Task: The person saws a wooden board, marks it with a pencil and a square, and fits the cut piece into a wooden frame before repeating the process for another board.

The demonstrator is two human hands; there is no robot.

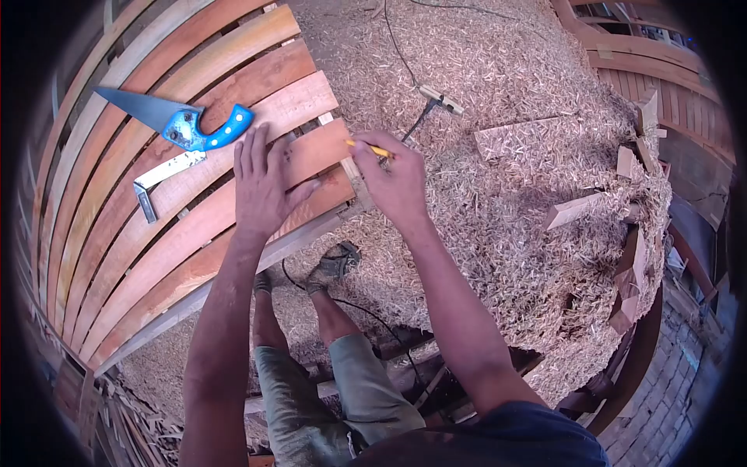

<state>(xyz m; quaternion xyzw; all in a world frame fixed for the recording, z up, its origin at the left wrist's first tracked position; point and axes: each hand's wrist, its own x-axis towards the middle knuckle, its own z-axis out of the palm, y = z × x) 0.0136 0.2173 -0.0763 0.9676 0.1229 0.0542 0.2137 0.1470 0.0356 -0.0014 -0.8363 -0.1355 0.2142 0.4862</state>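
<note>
You are pinching the yellow pencil (369, 147) in your right hand (397, 183), its tip meeting the plank (319, 152) end, just above centre. Your left hand (263, 183) is pressing flat, fingers spread, at nine o'clock. If the plank is sliding under that palm, the line could skew. The handsaw (183, 121) is lying at ten o'clock.

Stacked wooden planks (117, 233), blue-handled handsaw (177, 121), metal square (167, 173) on top
</note>
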